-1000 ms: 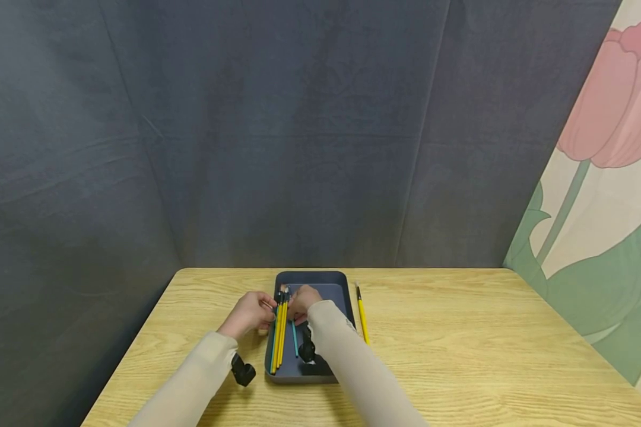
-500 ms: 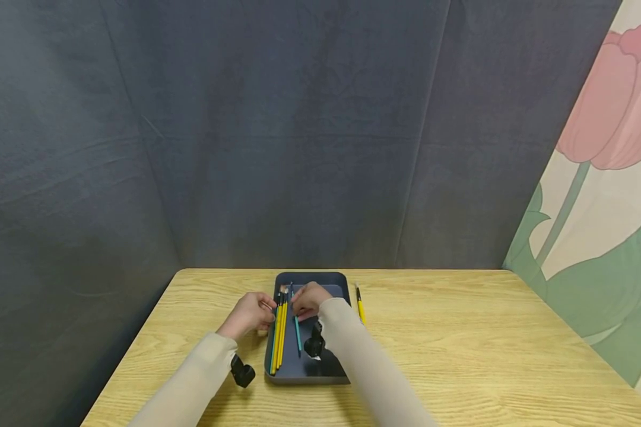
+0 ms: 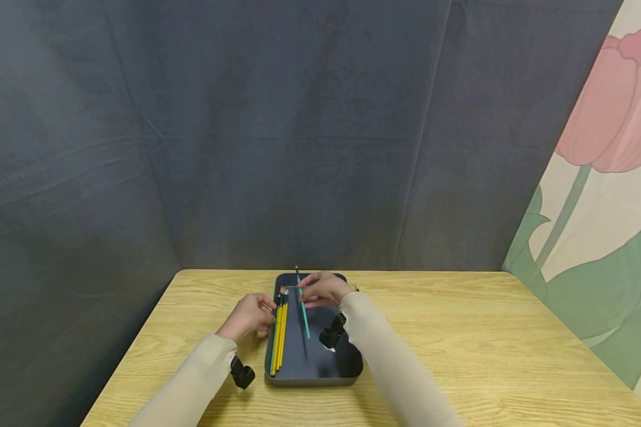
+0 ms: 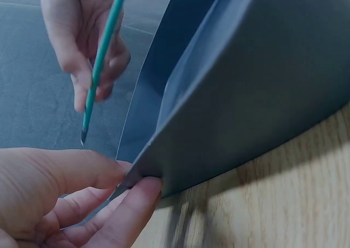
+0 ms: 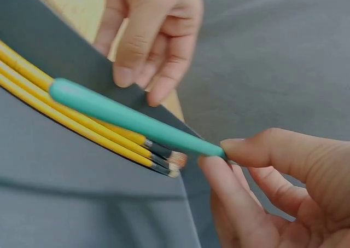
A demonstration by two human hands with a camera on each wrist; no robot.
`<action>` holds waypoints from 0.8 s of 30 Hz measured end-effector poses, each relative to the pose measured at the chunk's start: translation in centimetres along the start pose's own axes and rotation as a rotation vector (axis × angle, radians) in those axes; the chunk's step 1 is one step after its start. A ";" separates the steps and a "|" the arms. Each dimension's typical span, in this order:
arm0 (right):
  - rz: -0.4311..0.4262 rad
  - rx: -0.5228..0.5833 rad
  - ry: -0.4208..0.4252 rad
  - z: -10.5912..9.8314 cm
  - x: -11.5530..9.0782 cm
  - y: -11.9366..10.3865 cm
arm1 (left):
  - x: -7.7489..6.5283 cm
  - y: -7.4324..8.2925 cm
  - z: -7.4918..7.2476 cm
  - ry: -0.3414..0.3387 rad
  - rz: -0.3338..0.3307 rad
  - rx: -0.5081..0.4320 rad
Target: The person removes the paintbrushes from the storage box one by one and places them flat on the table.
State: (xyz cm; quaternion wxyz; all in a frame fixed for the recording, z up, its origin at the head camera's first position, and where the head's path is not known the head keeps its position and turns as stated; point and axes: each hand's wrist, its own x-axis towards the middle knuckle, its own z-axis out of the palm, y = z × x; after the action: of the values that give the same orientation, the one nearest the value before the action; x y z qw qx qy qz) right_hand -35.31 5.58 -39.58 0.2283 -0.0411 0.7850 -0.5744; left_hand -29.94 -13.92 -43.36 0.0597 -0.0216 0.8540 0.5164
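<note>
Teal brush [image 5: 136, 121] is hanging above the dark tray [image 3: 320, 367], tilted; right hand [image 3: 326, 289] is pinching it near its dark end. Left hand [image 3: 248, 315] is pinching the tray's left rim. Yellow brushes [image 3: 281, 338] are lying just inside. Tray's sitting on the bench [image 3: 459, 338].

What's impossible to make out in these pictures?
Right wrist view: tip of the teal brush, hidden by the right hand.
Left wrist view: its upper end, cut off by the top edge.
Head view: what the small dark tip belongs to; the right sleeve hides the rest.
</note>
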 end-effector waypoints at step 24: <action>-0.100 0.142 0.009 -10.6 -4.4 4.2 | 0.1 -0.1 0.1 -0.008 0.007 0.009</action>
State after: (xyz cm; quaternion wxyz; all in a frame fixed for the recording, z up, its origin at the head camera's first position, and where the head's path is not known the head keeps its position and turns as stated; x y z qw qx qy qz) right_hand -34.90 17.75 -39.57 0.1983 -0.0614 0.7403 -0.6394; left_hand -29.99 -13.85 -43.47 0.0612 -0.0163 0.8562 0.5128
